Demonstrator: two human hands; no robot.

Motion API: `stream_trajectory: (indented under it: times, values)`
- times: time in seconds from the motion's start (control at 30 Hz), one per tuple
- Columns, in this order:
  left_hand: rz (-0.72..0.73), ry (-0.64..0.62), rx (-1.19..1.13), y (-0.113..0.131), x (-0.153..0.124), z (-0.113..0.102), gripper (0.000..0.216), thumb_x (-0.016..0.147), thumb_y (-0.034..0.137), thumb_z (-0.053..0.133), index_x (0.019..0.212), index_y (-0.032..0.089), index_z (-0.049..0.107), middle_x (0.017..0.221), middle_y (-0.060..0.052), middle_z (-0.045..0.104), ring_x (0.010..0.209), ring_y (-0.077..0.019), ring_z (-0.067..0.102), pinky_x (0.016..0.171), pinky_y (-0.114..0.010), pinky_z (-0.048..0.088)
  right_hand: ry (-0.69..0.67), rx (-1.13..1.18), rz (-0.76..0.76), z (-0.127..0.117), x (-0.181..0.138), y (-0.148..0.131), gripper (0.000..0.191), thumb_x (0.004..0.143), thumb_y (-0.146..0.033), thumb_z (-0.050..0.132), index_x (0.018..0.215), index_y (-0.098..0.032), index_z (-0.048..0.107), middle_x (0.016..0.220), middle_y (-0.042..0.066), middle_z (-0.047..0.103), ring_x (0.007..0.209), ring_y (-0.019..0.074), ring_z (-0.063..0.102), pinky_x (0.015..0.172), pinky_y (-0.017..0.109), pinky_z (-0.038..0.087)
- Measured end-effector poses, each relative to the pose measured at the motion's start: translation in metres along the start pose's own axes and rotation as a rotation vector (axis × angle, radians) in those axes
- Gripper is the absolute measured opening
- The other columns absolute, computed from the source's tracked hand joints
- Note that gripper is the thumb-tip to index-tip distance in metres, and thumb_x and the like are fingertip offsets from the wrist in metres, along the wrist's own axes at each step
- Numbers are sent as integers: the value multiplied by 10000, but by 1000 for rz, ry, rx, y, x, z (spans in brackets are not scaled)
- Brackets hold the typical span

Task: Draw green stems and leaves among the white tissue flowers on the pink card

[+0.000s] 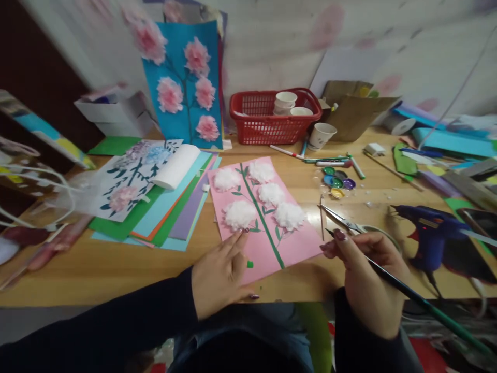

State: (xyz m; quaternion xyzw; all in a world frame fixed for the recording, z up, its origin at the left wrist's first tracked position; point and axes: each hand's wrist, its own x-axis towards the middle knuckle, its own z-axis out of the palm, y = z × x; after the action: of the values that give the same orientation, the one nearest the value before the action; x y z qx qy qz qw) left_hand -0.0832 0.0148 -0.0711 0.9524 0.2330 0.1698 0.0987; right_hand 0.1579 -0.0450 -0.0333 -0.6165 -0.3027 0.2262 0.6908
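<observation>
A pink card (267, 243) with a green stem, small leaves and several white tissue flowers (239, 214) lies on the wooden table in front of me. My left hand (221, 272) rests flat on its lower left corner, fingers stretched out, fingertips beside the nearest flower. My right hand (367, 280) hovers right of the card, closed around a thin dark paintbrush (423, 303) that points up-left. Scissors (345, 221) lie just beyond that hand.
A small paint palette (337, 182), markers and a paper cup (321, 136) lie behind the card. A red basket (267, 122) with cups stands at the back. Stacked coloured paper (171, 207) lies left, a blue glue gun (435, 235) right, a blue flower picture (186, 77) against the wall.
</observation>
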Motion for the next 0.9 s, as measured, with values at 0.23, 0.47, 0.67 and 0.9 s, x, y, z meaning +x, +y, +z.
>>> stream_trajectory:
  times: [0.23, 0.47, 0.67, 0.9]
  values:
    - [149, 136, -26, 1, 25, -4, 330, 974, 395, 444, 1148, 120, 501, 1271, -177, 628, 1217, -261, 580, 958, -370, 528, 6, -194, 68, 16, 15, 9, 406, 708, -339, 802, 547, -186, 462, 409, -40, 561, 323, 58, 432, 342, 169, 306]
    - [165, -23, -217, -7, 24, 6, 313, 882, 111, 402, 1167, 148, 523, 1339, -36, 601, 1285, -135, 509, 1092, -270, 409, -135, -302, 36, 18, 25, 20, 294, 754, -290, 748, 579, -176, 541, 499, -39, 543, 438, 61, 461, 408, 172, 350]
    - [248, -35, -178, -20, 21, 10, 431, 921, 200, 377, 1339, 153, 473, 1321, 15, 612, 1208, -116, 579, 926, -216, 534, -77, -306, 69, 22, 22, 23, 349, 798, -236, 698, 574, -198, 434, 455, -65, 474, 385, 61, 417, 386, 195, 320]
    - [443, -192, -136, -39, 24, 22, 427, 955, 206, 410, 1366, 112, 477, 1356, 10, 578, 1210, -101, 571, 1009, -177, 455, 4, -441, -17, 22, 21, 24, 367, 816, -174, 685, 563, -198, 420, 491, -49, 503, 430, 81, 494, 414, 214, 358]
